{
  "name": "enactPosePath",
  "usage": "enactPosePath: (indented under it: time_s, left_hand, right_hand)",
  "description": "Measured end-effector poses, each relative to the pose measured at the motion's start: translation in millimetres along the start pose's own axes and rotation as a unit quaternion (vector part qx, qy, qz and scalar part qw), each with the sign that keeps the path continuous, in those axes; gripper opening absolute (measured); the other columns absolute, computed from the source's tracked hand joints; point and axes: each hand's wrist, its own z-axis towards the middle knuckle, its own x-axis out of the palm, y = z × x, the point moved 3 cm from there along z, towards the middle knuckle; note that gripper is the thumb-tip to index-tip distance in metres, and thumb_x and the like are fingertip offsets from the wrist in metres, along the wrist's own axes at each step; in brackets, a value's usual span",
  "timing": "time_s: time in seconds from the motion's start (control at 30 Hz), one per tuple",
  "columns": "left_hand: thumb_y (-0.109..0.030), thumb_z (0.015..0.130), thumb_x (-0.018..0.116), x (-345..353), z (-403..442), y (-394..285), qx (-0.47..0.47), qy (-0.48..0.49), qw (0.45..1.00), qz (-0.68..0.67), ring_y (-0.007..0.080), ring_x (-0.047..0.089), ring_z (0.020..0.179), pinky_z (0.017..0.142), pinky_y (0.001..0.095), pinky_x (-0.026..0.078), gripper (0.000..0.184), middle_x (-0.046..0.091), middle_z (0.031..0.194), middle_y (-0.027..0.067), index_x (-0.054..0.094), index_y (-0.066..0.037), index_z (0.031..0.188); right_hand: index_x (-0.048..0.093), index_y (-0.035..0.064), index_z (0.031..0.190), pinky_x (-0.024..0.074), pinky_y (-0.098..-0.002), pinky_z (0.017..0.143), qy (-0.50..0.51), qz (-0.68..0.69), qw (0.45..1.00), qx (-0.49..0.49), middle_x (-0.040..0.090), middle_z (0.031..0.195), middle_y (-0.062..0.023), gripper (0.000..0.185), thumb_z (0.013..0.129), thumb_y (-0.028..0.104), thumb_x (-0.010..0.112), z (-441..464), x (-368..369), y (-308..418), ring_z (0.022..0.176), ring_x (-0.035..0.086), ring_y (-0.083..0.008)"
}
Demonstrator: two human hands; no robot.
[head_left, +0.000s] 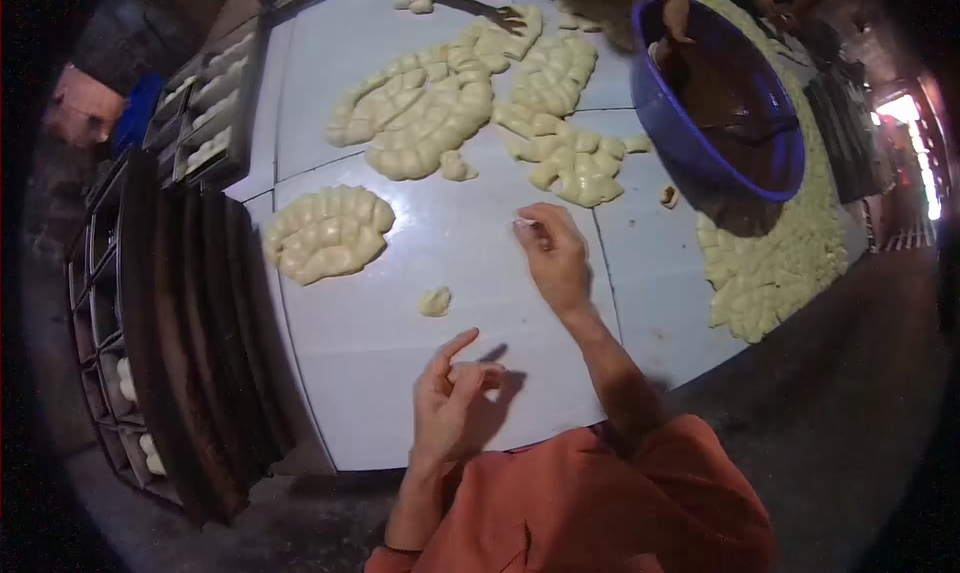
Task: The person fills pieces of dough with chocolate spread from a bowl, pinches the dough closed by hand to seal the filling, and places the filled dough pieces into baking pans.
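The person's left hand is hovering over the near tabletop, its fingers standing loosely apart and gripping nothing visible. The right hand is curling its fingers, thumb close to the index; whether they are pinching anything cannot be told. A dough scrap is lying just beyond the left hand. At far right, a co-worker's hand is hanging over a purple basin whose dark contents are hard to make out.

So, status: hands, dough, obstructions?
Left grip open, seemingly empty; right grip curled, contents unclear. Small dough piece on table, ahead of left grip. Purple basin off right, not between.
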Motion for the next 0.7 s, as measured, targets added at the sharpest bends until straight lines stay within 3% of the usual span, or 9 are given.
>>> enactPosePath:
  time_s: [0.07,0.23,0.27,0.43,0.47,0.5,0.57,0.6,0.7]
  left_hand:
    - [-0.008,0.097,0.063,11,25,-14,-0.001,-0.072,0.992,0.106,0.0146,0.067,0.091,0.083,0.0277,0.053,0.034,0.071,0.094,0.01,0.059,0.005,0.127]
    - [-0.015,0.094,0.068,57,121,-1,0.106,0.018,0.939,0.328,0.0197,0.071,0.081,0.072,0.0303,0.055,0.03,0.071,0.1,0.0135,0.065,-0.002,0.121]
    - [-0.016,0.091,0.07,64,139,13,0.294,0.049,0.854,0.427,0.0251,0.071,0.083,0.072,0.0349,0.056,0.032,0.068,0.107,0.0141,0.065,-0.006,0.121]
    - [-0.016,0.088,0.07,111,197,13,0.284,0.04,0.822,0.492,0.0319,0.068,0.089,0.072,0.0419,0.055,0.041,0.06,0.118,0.0143,0.058,-0.009,0.126]
    - [-0.016,0.087,0.07,115,204,15,0.257,0.041,0.812,0.523,0.0333,0.067,0.092,0.072,0.0436,0.055,0.044,0.058,0.121,0.0144,0.055,-0.01,0.128]
    - [-0.016,0.087,0.07,117,208,17,0.258,0.04,0.812,0.523,0.0333,0.067,0.092,0.072,0.0436,0.055,0.044,0.058,0.121,0.0144,0.055,-0.01,0.128]
    - [-0.016,0.086,0.071,120,215,19,0.301,0.014,0.788,0.536,0.0347,0.066,0.097,0.074,0.0444,0.054,0.048,0.057,0.121,0.0155,0.053,-0.011,0.13]
    - [-0.017,0.084,0.074,117,222,21,0.275,0.021,0.804,0.527,0.0326,0.069,0.086,0.077,0.0441,0.055,0.047,0.058,0.122,0.018,0.057,-0.012,0.128]
    - [-0.015,0.082,0.074,121,223,17,0.291,0.022,0.803,0.519,0.0351,0.066,0.097,0.074,0.0461,0.054,0.047,0.058,0.117,0.0151,0.056,-0.011,0.126]
  right_hand:
    - [0.068,0.004,0.107,0.0512,-0.0284,0.068,-0.093,-0.124,0.986,0.057,0.064,0.105,-0.0079,0.017,0.092,0.011,0.07,4,-49,-21,0.082,0.064,-0.0141]
    - [0.068,0.0093,0.108,0.0522,-0.04,0.083,-0.145,-0.307,0.936,0.088,0.063,0.11,-0.0082,0.03,0.091,0.035,0.071,40,-105,-56,0.099,0.065,-0.0249]
    - [0.068,0.0088,0.108,0.0505,-0.0414,0.086,-0.123,-0.351,0.926,0.058,0.063,0.111,-0.0086,0.036,0.09,0.039,0.071,46,-102,-65,0.103,0.063,-0.0266]
    - [0.067,0.0067,0.095,0.0463,-0.0438,0.088,-0.053,-0.379,0.92,0.081,0.064,0.105,-0.0094,0.04,0.085,0.045,0.073,68,-94,-69,0.102,0.06,-0.0306]
    - [0.063,0.0046,0.088,0.0474,-0.0436,0.078,-0.049,-0.322,0.942,0.084,0.063,0.09,-0.0073,0.032,0.085,0.035,0.071,70,-94,-69,0.085,0.061,-0.0279]
    - [0.063,0.0046,0.088,0.0474,-0.0436,0.078,-0.049,-0.322,0.942,0.083,0.063,0.09,-0.0073,0.032,0.085,0.035,0.071,69,-97,-79,0.085,0.061,-0.0279]
    - [0.06,0.0039,0.084,0.0468,-0.0363,0.064,-0.033,0.006,0.979,0.201,0.058,0.079,-0.0036,0.022,0.084,0.025,0.069,60,-104,-116,0.074,0.061,-0.0225]
    - [0.061,0.0024,0.087,0.0482,-0.0289,0.059,-0.041,0.176,0.961,0.207,0.059,0.083,-0.0031,0.016,0.084,0.017,0.066,57,-110,-115,0.073,0.062,-0.0173]
    - [0.06,0.0006,0.098,0.0551,-0.0287,0.067,-0.076,0.278,0.947,0.139,0.061,0.089,-0.0062,0.016,0.092,0.016,0.061,46,-119,-86,0.083,0.064,-0.0172]
